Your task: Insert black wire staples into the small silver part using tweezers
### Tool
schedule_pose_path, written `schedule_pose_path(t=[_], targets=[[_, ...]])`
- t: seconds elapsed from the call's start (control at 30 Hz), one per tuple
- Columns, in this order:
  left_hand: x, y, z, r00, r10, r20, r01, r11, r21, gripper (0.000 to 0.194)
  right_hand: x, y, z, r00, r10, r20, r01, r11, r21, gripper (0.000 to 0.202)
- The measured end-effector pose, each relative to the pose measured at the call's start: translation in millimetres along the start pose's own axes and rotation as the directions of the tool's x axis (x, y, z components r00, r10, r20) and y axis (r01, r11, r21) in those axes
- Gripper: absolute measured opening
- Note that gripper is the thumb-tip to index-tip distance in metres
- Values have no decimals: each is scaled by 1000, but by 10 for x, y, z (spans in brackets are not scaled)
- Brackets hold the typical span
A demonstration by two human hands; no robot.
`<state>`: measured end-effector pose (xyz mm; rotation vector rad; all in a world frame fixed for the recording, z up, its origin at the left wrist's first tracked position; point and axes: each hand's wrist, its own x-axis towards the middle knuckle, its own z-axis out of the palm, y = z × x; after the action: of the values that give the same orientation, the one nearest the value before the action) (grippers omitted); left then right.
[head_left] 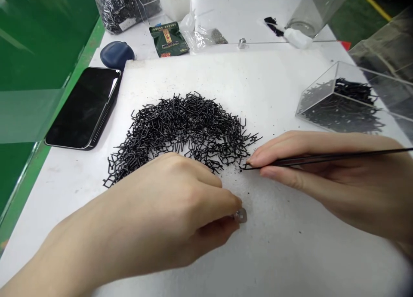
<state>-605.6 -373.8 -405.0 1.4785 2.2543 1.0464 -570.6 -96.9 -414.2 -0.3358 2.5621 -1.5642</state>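
Note:
A curved heap of small bent black pieces (183, 120) lies on the white work surface (274, 254). In front of it, my left hand (180, 202) pinches a small grey metal part (241, 215) between thumb and forefinger; most of that part is hidden by the fingers. My right hand (316, 172) is closed on thin black tweezers (300, 160), held nearly level. Their tips are at the heap's right edge, close to a few tiny black bits. Whether the tips grip a piece is too small to tell.
On the left are a black phone (84, 107) and a dark blue case (116, 54). Behind stand a bag of black pieces (119, 8) and a green packet (169, 39). A clear bin (338, 103) of black pieces is at right, a clear jar (309, 13) beyond it.

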Motion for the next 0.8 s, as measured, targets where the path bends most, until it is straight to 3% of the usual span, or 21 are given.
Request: schedule_pose_path(t=[0.27,0.5,0.7,0.8], targets=[[-30,6,17,999,-33,5,33,999,7,31,-2,14,7,996,-85,-32,83,994,-64,13],[-30,86,21,996,-91,-8,91,994,66,32,-26,48,17,996,-73,-52,70,996,-56,15],[-19,37,11,1000,-19,10,18,999,34,33,-33,59,9,996,-74,-47,73,997,-7,19],[-4,23,14,999,-2,-35,4,999,44,32,-10,68,-4,994,-89,-62,89,996,-9,17]])
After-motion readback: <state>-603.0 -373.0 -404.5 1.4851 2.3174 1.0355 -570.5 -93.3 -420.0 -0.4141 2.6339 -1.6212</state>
